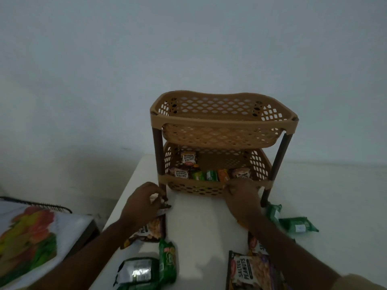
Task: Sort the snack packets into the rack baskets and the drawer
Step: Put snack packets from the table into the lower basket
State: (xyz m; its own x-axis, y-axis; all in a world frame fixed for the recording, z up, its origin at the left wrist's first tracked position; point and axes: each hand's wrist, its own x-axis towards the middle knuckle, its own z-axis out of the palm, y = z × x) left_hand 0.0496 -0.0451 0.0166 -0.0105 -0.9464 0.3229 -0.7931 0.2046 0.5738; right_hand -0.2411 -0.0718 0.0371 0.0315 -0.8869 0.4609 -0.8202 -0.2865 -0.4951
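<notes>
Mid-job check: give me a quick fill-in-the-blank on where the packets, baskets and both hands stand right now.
1. The packets already sorted lie in the ____ basket of the rack.
2. The upper basket holds ____ packets.
3. The left hand pinches the top edge of a ____ packet on the table.
4. The right hand is at the front rim of the ____ basket.

Missing words: lower; no; peanut; lower
</notes>
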